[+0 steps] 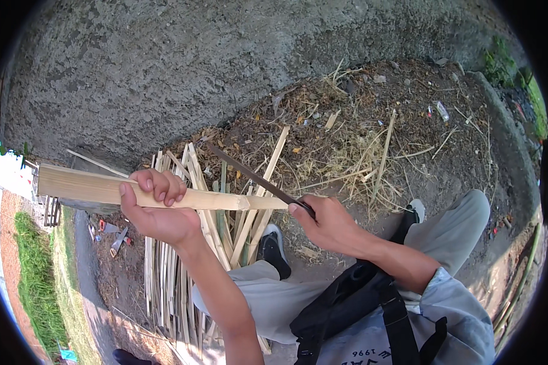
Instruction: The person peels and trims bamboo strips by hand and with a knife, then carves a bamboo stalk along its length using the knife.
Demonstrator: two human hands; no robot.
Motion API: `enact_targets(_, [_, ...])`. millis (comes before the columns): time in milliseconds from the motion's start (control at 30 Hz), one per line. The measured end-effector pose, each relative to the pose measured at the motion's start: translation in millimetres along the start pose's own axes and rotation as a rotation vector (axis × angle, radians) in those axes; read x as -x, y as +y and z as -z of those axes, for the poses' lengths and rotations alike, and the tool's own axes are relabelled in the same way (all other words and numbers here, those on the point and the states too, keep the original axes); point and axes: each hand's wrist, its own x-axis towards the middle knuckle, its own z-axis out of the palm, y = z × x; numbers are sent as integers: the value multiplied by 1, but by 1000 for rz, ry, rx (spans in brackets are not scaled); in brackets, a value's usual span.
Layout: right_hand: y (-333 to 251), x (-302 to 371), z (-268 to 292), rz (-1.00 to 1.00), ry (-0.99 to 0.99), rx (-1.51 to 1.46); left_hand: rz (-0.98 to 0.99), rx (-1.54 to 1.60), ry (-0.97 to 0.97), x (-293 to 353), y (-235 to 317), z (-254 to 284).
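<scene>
My left hand [159, 210] is closed round a wide, pale bamboo slat [216, 201], thumb on the near side and fingers curled over its top. The slat lies roughly level in front of me, broad at its left end and with a node toward the right. In my right hand [332, 226] is a knife [256, 177] with a long, dark, narrow blade, its handle mostly hidden by my fingers. That blade slants up and left, crossing the slat close to its right end. Whether the edge bites into the bamboo I cannot tell.
Below the slat, many split bamboo strips [170, 286] lie piled beside my shoe [275, 252]. Dry shavings [353, 158] cover the dirt ahead, before a rough grey wall [182, 67]. A saw-like tool [119, 242] lies at left; a black bag [341, 298] rests on my lap.
</scene>
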Motion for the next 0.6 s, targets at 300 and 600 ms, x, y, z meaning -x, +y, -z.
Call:
enact_targets(300, [-19,-6,-28,80,-86,-46,-25,6,112,1,0,5])
enact_targets(600, [4,-12,-46,108,-116,77,-55,-45,201,3,-6,-16])
